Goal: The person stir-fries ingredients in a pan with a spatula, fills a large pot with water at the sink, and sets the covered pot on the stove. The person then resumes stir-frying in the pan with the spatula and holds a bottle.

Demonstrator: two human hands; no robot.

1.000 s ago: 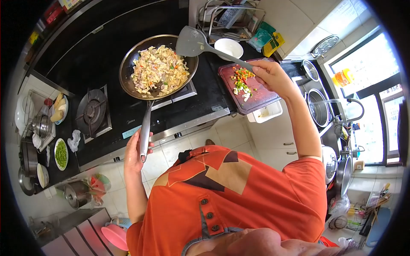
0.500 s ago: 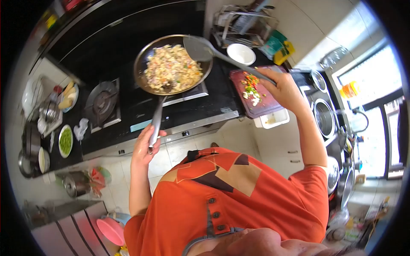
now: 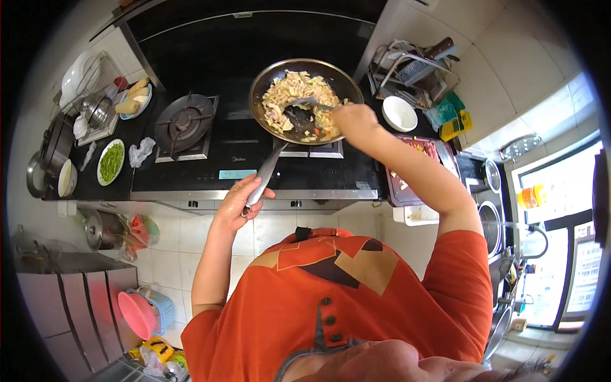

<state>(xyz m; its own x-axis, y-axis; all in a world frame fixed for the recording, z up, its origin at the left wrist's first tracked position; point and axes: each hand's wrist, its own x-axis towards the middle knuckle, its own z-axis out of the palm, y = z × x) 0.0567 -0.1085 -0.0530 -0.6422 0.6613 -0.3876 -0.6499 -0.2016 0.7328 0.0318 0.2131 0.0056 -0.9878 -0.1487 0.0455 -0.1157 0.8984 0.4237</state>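
Your black bench spans the upper middle of the frame, a bare burner at its left. Right of that burner, your frying pan sits over a second one. At middle right, your raised forearm covers part of the chopping board, so its chopped pieces show only in part. Upper right, a metal rack stands behind the white bowl, which is near that forearm. The oval plate of greens lies at middle left, near a crumpled plastic bag.

Your left hand is wrapped around the pan handle. Your right hand, clenched on the spatula, blocks the view of its grip and the pan's right rim. The blade is in the chopped food, beside a dark bare patch of pan; that patch suggests the food there is loose.
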